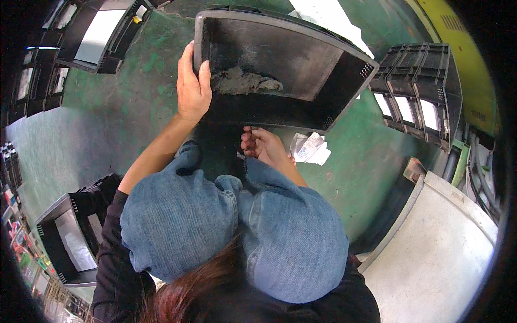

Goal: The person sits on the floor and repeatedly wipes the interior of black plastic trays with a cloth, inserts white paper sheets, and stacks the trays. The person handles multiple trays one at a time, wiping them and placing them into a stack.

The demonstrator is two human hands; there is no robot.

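A black plastic bin (280, 48) is tilted in front of my knees, its open side facing me. My left hand (194, 89) grips its left rim, thumb on the near side. Inside, against the lower wall, lies a crumpled dark grey clump (242, 82) that looks like a rag or matted dirt. Just below the bin's near edge is my right hand (264, 145), its fingers curled in a pinch. What those fingers hold, if anything, is too small to make out. Close by on the floor lie crumpled white papers (311, 148).
Black bins (417, 81) stand in a row at the right, beside a yellow-green machine panel (476, 64). More bins sit at the far left (99, 32) and near left (67, 242). A whitish board (431, 253) is at the lower right. The floor (134, 91) is green and worn.
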